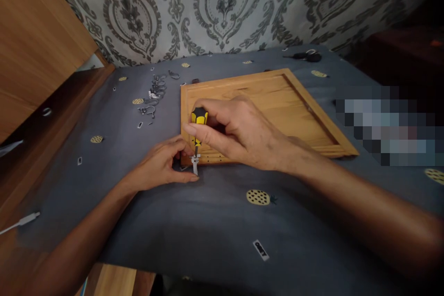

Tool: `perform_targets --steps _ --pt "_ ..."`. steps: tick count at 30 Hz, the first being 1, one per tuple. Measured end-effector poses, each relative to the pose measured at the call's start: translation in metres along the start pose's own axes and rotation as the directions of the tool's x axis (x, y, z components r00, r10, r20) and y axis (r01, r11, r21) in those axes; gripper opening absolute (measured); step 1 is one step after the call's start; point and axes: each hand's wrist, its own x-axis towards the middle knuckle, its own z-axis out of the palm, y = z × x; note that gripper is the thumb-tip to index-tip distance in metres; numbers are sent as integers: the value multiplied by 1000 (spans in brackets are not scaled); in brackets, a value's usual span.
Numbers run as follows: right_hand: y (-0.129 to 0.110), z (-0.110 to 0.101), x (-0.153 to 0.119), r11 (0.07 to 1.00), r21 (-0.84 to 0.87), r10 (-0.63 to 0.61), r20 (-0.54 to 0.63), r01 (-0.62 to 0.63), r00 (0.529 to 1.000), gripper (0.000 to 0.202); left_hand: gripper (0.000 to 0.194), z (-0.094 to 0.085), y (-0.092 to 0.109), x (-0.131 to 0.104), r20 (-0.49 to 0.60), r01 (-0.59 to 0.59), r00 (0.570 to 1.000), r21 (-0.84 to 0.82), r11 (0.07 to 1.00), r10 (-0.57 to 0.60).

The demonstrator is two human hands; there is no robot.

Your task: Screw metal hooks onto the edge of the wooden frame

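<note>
My right hand (248, 132) grips a yellow-and-black screwdriver (199, 122), held nearly upright with the tip pointing down. That tip meets a small silver metal bracket (195, 165) at the near left corner of a wooden panel (249, 106). Thumb and fingers of my left hand (164, 162) close around the bracket from the left. Any screw under the tip is too small to make out. The panel lies flat with a raised rim, and a few small dark holes or marks dot its near edge.
Several curved metal hooks or brackets (156, 90) lie in a loose group left of the panel. Black-handled scissors (307, 55) rest at the back right. A white cable (27, 218) shows at the left edge. Dark blue printed cloth (222, 226) covers the surface; a wooden cabinet (41, 32) stands left.
</note>
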Motion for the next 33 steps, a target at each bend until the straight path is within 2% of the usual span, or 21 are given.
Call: perform_targets --steps 15,27,33 --pt "6 6 -2 999 -1 -36 -4 36 999 37 35 1 -1 0 9 -1 1000 -13 1000 1" --pt "-2 -5 -1 997 -33 -53 232 63 971 33 35 3 -2 0 1 -33 999 -34 999 33" --pt "1 -5 0 996 -21 -76 229 83 970 32 34 3 -4 0 4 -49 999 -17 999 49"
